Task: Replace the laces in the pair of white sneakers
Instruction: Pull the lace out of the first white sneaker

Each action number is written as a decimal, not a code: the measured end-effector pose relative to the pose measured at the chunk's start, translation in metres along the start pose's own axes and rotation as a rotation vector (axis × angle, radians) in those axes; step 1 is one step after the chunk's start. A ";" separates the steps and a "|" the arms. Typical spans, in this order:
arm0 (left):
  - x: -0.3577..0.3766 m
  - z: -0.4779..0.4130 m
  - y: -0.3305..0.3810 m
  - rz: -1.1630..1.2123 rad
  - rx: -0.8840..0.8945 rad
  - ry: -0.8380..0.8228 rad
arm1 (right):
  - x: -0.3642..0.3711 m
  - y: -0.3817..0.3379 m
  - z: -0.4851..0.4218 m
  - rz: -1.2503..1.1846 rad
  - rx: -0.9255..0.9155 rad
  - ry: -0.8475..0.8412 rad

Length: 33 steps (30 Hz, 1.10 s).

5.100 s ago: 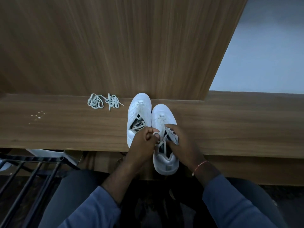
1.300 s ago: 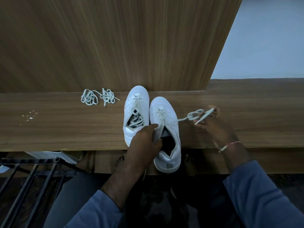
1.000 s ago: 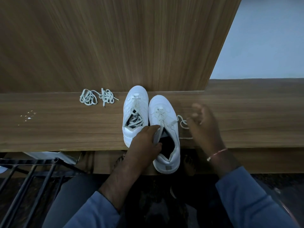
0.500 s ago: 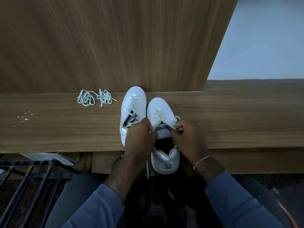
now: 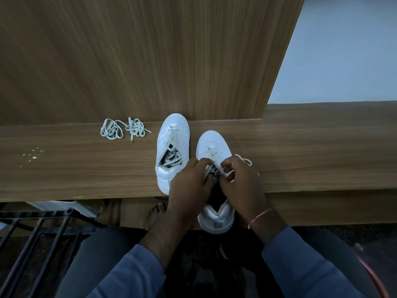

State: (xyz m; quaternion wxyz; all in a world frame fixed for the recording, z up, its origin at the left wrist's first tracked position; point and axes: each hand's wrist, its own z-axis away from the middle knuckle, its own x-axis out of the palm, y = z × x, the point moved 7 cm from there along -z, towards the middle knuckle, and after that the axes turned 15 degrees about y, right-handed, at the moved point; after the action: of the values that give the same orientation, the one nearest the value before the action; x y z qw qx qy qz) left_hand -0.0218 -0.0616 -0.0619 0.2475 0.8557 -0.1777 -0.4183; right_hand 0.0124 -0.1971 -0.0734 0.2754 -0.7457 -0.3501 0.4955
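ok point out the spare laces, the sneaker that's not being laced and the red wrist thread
spare laces [image 5: 135, 130]: head view, on the tighter bundle
idle sneaker [image 5: 173, 147]: head view, on the lacing at mid-shoe
red wrist thread [image 5: 260, 216]: head view, on the strand across the right wrist

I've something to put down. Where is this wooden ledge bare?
The ledge is bare right of the near sneaker and its lace, and between the specks and the loose laces. The middle is crowded: far sneaker, left hand and right hand pinching that lace.
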 end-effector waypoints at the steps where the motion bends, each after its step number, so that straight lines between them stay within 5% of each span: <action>1: 0.002 -0.002 0.005 -0.044 0.050 -0.007 | 0.001 0.002 -0.002 -0.029 0.027 -0.013; 9: 0.019 -0.015 0.007 -0.120 0.069 0.032 | 0.005 0.015 -0.004 -0.117 0.057 -0.011; 13: 0.012 -0.012 -0.021 0.324 -0.511 0.188 | 0.004 0.022 -0.005 -0.148 0.130 0.008; 15: 0.014 -0.013 -0.023 0.442 -0.612 0.167 | 0.004 0.025 -0.006 -0.158 0.166 0.034; 21: 0.013 -0.022 0.009 0.080 0.080 -0.029 | 0.005 0.021 -0.004 -0.166 0.153 0.012; 26: 0.020 -0.020 0.011 -0.086 0.217 -0.032 | 0.007 0.022 -0.004 -0.156 0.159 -0.012; 27: 0.016 -0.023 0.009 -0.022 0.117 -0.009 | 0.007 0.024 -0.004 -0.155 0.168 -0.005; 31: 0.006 -0.024 -0.021 0.752 -0.752 0.084 | 0.004 0.030 -0.004 -0.164 0.222 0.024; 33: 0.002 -0.025 -0.023 0.833 -0.812 0.023 | 0.006 0.026 -0.003 -0.159 0.205 0.008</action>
State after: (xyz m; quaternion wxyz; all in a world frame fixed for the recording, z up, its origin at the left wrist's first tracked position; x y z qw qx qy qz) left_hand 0.0020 -0.0368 -0.0636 0.7013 0.5549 -0.3219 -0.3109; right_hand 0.0232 -0.2082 -0.0948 0.3901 -0.6854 -0.3545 0.5024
